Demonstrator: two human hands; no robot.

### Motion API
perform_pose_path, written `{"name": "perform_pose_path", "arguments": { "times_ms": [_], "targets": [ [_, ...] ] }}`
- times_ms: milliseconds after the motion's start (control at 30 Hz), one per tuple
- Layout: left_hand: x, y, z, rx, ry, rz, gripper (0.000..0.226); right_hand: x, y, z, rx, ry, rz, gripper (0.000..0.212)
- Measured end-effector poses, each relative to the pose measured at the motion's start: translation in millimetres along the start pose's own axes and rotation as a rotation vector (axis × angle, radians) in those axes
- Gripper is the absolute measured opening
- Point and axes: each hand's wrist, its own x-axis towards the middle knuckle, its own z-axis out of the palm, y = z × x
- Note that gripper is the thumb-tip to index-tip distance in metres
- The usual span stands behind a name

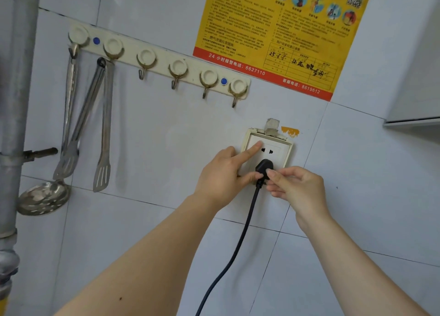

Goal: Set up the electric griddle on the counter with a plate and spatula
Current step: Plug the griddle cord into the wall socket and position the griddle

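Below the socket, a black cord (240, 239) rises between two bare forearms, curving up from the bottom edge to a black plug (263, 167). The plug is glossy and rounded, and sits in the lower half of the socket (277, 157), a white plate in a cream frame with a pair of empty slots just above the plug. The left hand (220, 175) reaches in from the socket's left: its index finger (252, 149) is stretched straight with the tip pressing the plate beside the empty slots, its thumb lies against the plug's left side, and the other fingers are folded under. The right hand (297, 187) comes from the socket's right and pinches the plug, thumb on its face, curled fingers beside the cord's neck. Far left of the socket, a slotted metal spatula (102, 172) hangs blade down from a hook rack (162, 63), beside a second turner (67, 163) and a perforated skimmer (42, 197). A grey pipe (16, 101) runs down farther left. Above the socket hangs a yellow poster (281, 30) with a red strip.
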Motion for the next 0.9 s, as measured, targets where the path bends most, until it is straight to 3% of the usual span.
{"name": "perform_pose_path", "arguments": {
  "times_ms": [167, 533, 700, 800, 900],
  "targets": [
    [0.0, 0.0, 2.4, -0.036, 0.016, -0.027, 0.061, 3.3, 5.1, 0.6, -0.116, 0.004, -0.009, 0.021],
    [-1.3, 4.4, 14.2, -0.024, 0.153, -0.045, 0.057, 15.1, 12.7, 6.4, -0.134, 0.056, -0.027, 0.026],
    [-1.3, 10.2, 8.2, 0.070, 0.033, -0.125, 0.058, 9.7, 10.0, 9.2, -0.324, 0.120, -0.030, 0.040],
    [-0.5, 18.1, -10.2, 0.112, -0.186, -0.155, 0.069, 0.3, -1.3, 9.3, -0.436, 0.083, 0.032, 0.046],
    [-25.5, 17.0, -31.3, 0.131, -0.324, -0.152, 0.079, -30.1, 6.6, 17.2, -0.379, 0.008, 0.064, 0.045]
  ]
}}
